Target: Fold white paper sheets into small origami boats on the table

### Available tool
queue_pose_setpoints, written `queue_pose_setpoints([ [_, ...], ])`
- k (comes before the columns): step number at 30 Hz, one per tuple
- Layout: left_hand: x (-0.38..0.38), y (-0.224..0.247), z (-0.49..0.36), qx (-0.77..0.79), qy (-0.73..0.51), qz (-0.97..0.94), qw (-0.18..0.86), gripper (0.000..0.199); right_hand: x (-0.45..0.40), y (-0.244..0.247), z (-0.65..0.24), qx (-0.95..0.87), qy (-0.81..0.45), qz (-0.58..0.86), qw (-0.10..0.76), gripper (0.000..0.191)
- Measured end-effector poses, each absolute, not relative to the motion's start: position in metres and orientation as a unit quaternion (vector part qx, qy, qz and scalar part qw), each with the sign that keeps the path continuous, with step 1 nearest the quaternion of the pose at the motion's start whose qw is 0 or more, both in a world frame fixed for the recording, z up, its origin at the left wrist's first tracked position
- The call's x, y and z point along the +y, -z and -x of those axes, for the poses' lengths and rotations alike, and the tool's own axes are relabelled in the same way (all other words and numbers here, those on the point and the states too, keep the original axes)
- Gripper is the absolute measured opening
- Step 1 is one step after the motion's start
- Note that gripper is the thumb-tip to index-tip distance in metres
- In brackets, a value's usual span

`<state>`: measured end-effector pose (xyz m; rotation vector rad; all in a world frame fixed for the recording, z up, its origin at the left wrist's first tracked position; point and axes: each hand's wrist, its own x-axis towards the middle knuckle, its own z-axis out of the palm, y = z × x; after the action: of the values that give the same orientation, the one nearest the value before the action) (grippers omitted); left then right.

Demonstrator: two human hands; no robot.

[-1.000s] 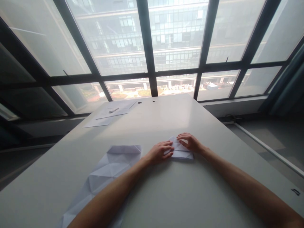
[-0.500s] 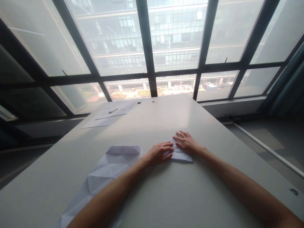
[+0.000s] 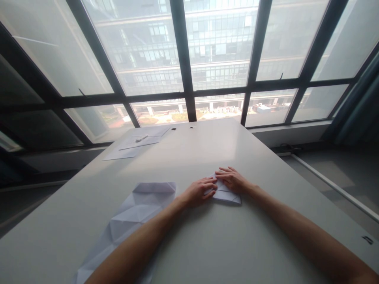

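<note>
A folded piece of white paper [image 3: 227, 197] lies flat on the white table, its near edge angled and its far part narrowing to a point under my hands. My left hand [image 3: 199, 191] rests on the left side of the paper, fingers laid across it and thumb apart. From the right, my right hand [image 3: 231, 179] lies over the upper part, fingers stretched out and touching the paper near the left fingertips. Fingers cover part of the folds.
A larger creased sheet [image 3: 134, 215] lies to the left, partly beneath my left forearm. Farther back on the table [image 3: 204, 146] are several flat sheets [image 3: 124, 153] with a small white object [image 3: 141, 138] on top. Tall windows stand beyond the far edge.
My right hand's fingers have drawn slightly closer together and shifted a little down on the paper. The left hand and the paper look nearly the same.
</note>
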<state>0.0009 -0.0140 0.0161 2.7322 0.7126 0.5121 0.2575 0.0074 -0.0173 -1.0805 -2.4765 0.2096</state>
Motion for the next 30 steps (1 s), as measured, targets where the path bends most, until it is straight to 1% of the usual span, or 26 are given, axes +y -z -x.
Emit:
queue_pose_setpoints([
  [3,-0.011,-0.014,0.0,0.238,-0.171,-0.945,0.147,0.026,0.006,0.016,-0.256,-0.889,-0.084,0.402,0.203,0.038],
  [6,-0.009,-0.014,0.002,0.226,-0.166,-0.945,0.168,0.031,0.006,0.015,-0.257,-0.891,-0.088,0.403,0.192,0.038],
  [10,-0.005,-0.015,0.006,0.218,-0.165,-0.936,0.223,0.036,0.007,0.01,-0.26,-0.901,-0.104,0.386,0.17,0.038],
  [13,0.001,-0.01,0.007,0.258,-0.206,-0.901,0.281,0.04,0.007,0.005,-0.263,-0.906,-0.119,0.369,0.168,0.038],
  [17,0.011,0.003,0.007,0.31,-0.311,-0.842,0.315,0.032,0.006,0.001,-0.265,-0.914,-0.133,0.347,0.163,0.039],
  [20,0.015,0.009,0.006,0.302,-0.333,-0.845,0.291,0.024,0.005,0.001,-0.265,-0.917,-0.127,0.339,0.168,0.039],
  [23,0.014,0.01,0.006,0.28,-0.291,-0.886,0.229,0.02,0.005,0.002,-0.266,-0.916,-0.098,0.341,0.186,0.039],
  [27,0.01,0.006,0.007,0.277,-0.213,-0.926,0.146,0.032,0.006,0.002,-0.265,-0.904,-0.036,0.362,0.223,0.034],
  [30,0.006,0.002,0.007,0.292,-0.152,-0.936,0.127,0.04,0.006,0.003,-0.263,-0.901,-0.005,0.368,0.229,0.026],
])
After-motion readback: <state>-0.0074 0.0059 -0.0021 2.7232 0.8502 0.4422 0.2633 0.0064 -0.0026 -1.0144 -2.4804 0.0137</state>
